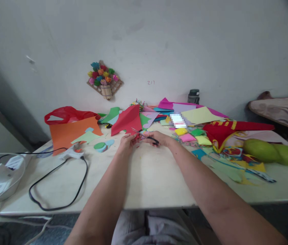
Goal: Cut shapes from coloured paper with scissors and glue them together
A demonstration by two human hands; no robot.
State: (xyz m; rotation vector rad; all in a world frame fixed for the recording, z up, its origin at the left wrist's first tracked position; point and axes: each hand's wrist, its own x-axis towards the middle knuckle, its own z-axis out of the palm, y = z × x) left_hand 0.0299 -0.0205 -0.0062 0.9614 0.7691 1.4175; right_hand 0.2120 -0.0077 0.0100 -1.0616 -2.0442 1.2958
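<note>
My left hand point(126, 142) pinches the lower edge of a sheet of red paper point(128, 119) near the middle of the table. In my right hand point(160, 139) is a pair of scissors with black handles point(153, 139). Their blades point(135, 130) point left and lie against the red paper's lower part, close to my left fingers. Small scraps lie under and around both hands. To the left of my left hand sits a small stack of green and blue paper circles point(101, 147).
Orange paper point(74, 131) and a red plastic bag point(69, 114) lie back left. A power strip point(6, 173) and black cable point(57, 208) occupy the left side. Rightward are a phone point(178, 120), coloured packets point(187, 137), red cloth point(215, 132) and green fruits point(261, 149). A dark bottle point(193, 97) stands behind.
</note>
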